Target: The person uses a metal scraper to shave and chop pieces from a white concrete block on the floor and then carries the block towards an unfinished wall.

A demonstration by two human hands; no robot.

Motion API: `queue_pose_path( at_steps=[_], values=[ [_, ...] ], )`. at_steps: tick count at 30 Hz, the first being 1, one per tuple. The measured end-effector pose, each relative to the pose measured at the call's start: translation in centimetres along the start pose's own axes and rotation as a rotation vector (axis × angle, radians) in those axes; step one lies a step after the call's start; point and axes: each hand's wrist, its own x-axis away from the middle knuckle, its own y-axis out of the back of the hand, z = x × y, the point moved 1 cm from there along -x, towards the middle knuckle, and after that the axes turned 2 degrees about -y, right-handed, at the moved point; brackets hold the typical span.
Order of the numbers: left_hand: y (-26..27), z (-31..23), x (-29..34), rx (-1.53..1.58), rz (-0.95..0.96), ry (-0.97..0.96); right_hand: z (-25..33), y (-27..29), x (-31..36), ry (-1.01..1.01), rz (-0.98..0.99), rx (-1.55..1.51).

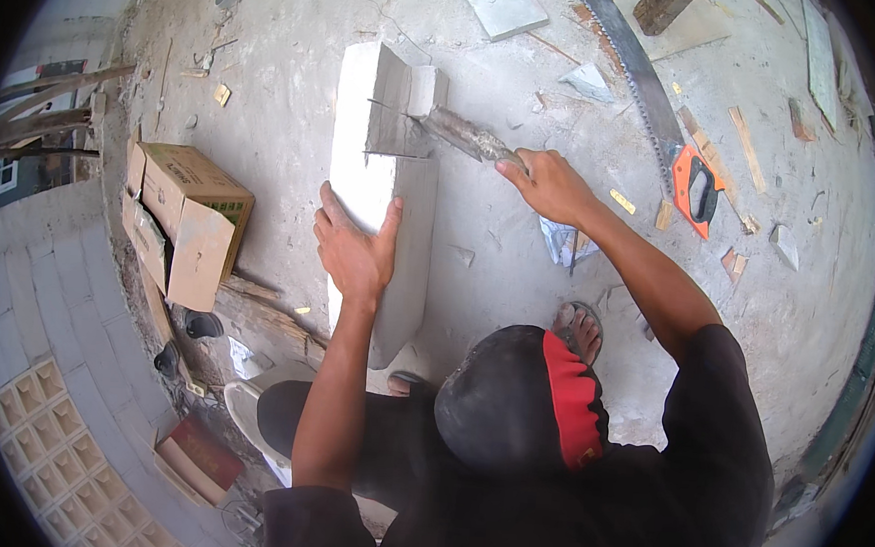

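Observation:
A long white block (363, 179) of lightweight-concrete look lies on the dusty floor, with a notch (391, 128) in its upper right side. Thin dark cut lines run along the notch's edges. My left hand (356, 245) rests on the block just below the notch, fingers and thumb spread over its top. In my right hand (553, 185) is a dusty, flat-bladed tool like a trowel (466, 136), gripped by its handle. Its blade points left, with the tip at the notch. My fingers partly hide the handle.
A hand saw (698, 189) with an orange handle lies to the right. Block offcuts (504, 7) and wood scraps (746, 147) are scattered around. An open cardboard box (196, 209) stands at left, near a wall (56, 290). A foot (579, 332) is close below the tool.

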Motion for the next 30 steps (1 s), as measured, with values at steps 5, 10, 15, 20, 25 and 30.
queue_pose_path(
  at_steps=[5, 10, 15, 20, 25, 30],
  values=[
    [0.3, -0.5, -0.3, 0.007, 0.040, 0.009, 0.4, -0.7, 1.7, 0.010, -0.055, -0.181],
    [0.1, 0.1, -0.1, 0.020, 0.011, 0.025, 0.9, 0.2, -1.9, -0.171, 0.242, 0.027],
    [0.3, -0.4, -0.1, 0.039, 0.044, 0.004, 1.5, 0.0, 1.7, 0.031, -0.097, -0.142],
    [0.0, 0.3, 0.2, 0.002, 0.027, 0.000, 1.0, -1.7, -0.6, -0.073, 0.133, 0.083],
    [0.5, 0.1, -0.1, 0.010, 0.046, 0.041, 4.1, -0.8, 3.4, -0.101, 0.051, -0.076],
    [-0.4, -0.4, -0.5, 0.026, 0.042, 0.006, 1.0, -2.6, 0.7, -0.134, -0.012, 0.100]
  ],
)
